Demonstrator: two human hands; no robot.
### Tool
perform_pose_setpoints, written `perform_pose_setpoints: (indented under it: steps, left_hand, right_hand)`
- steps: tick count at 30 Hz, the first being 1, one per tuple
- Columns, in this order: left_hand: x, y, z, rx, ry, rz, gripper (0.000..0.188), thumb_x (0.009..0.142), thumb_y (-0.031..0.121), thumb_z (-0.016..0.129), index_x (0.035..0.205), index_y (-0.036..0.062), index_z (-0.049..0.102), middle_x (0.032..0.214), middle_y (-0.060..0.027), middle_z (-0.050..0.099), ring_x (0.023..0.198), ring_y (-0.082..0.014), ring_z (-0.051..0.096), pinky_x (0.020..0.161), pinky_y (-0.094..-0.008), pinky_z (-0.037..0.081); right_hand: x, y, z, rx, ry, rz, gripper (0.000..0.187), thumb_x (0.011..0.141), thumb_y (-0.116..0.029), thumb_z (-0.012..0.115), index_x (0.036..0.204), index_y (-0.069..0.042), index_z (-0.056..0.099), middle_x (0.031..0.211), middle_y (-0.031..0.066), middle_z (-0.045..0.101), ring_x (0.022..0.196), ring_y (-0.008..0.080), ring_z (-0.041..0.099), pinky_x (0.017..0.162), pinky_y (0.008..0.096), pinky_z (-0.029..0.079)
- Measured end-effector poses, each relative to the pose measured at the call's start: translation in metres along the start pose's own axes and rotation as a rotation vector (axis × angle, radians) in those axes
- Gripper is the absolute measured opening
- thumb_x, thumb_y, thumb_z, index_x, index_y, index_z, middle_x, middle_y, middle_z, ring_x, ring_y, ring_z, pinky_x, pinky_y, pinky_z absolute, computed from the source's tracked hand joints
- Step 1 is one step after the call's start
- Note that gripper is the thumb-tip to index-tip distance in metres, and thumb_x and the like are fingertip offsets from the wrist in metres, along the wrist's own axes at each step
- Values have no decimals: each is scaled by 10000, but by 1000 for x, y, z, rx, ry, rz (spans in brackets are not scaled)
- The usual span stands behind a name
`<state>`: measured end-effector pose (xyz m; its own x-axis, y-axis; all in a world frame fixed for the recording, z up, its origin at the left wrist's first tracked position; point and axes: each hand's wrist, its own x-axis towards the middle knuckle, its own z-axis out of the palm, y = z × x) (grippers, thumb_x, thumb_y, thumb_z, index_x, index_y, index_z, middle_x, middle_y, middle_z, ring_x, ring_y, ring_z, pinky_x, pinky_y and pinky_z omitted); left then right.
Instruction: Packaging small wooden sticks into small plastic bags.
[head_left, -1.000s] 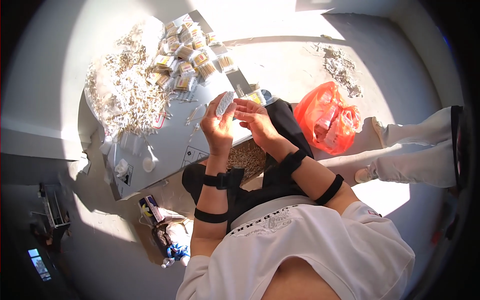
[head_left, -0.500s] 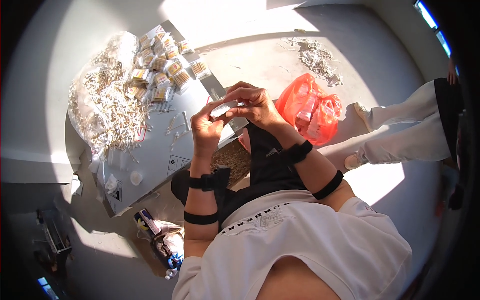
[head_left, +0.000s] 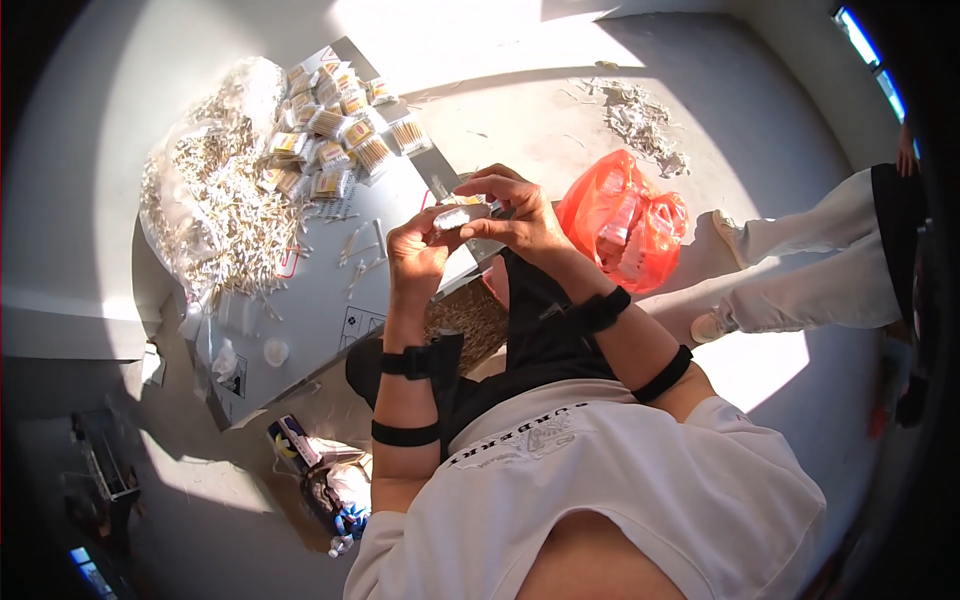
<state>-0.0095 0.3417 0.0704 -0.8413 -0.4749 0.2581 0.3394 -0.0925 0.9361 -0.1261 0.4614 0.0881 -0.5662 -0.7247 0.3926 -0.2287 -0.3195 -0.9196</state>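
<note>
Swabs (head_left: 460, 217), bunched at three o'clock from the loose heap (head_left: 225, 205) on the bench (head_left: 315, 310), sit clasped in the left hand (head_left: 418, 245), the right hand (head_left: 522, 215) half-curled against them, its grip unclear, and seem light, stiff-stemmed, prone to slipping apart, best held mid-stem.

Near 12 o'clock, the bundle (head_left: 460, 217) is showing white. At 10, the swabs (head_left: 230, 190) are mixing white tips with pale tan sticks. At 11, the packets (head_left: 355, 132) are displaying yellow labels and touches of red beside brown sticks. The bench (head_left: 322, 320) is looking pale grey, bearing black symbols and red outlines. At 2, the bag (head_left: 610, 200) is glowing translucent orange-red. At 3, pale grey trousers (head_left: 800, 300) are meeting cream shoes (head_left: 709, 325). At 5, the shirt (head_left: 640, 490) is carrying black lettering and a grey motif on white.
</note>
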Motion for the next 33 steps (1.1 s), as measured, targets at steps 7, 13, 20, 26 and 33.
perform_pose_setpoints:
  steps: [7, 13, 20, 26, 33]
  left_hand:
    - [-19, -11, -14, 255, 97, -232, 104, 830, 5, 656, 924, -35, 639, 832, -45, 669, 730, -94, 610, 647, -246, 515]
    - [-54, -28, -37, 311, 185, -484, 154, 835, 73, 652, 955, -23, 651, 743, -23, 641, 608, -73, 556, 564, -217, 452]
    - [-69, -46, -58, -5, 627, -291, 181, 801, 64, 697, 953, -19, 644, 846, -29, 649, 722, -77, 572, 662, -232, 463]
    - [-48, -9, -63, 1286, 211, 127, 124, 705, -9, 654, 819, 33, 633, 831, -102, 608, 808, -330, 585, 706, -418, 485]
    - [-53, -19, -73, 913, 386, 29, 226, 685, -34, 696, 902, -6, 638, 910, -133, 642, 853, -307, 636, 745, -362, 518]
  right_hand:
    - [-10, 31, 10, 148, 120, 360, 222, 808, -145, 761, 939, 13, 676, 882, 20, 648, 831, 83, 578, 770, 229, 444]
    - [-36, 67, 31, 342, 75, 513, 190, 825, -132, 746, 894, 26, 667, 795, 18, 653, 731, 71, 577, 688, 225, 456]
    - [-39, 104, 46, 354, -168, 700, 244, 808, -101, 743, 997, 17, 643, 857, 25, 657, 761, 99, 595, 723, 244, 480]
    - [-11, 76, 66, -297, -296, 294, 441, 655, -109, 772, 1062, -33, 619, 1012, 96, 623, 973, 304, 580, 797, 385, 499]
    - [-12, 109, 82, -389, -401, 69, 215, 731, -100, 700, 911, -24, 609, 840, 126, 607, 770, 347, 624, 663, 400, 498]
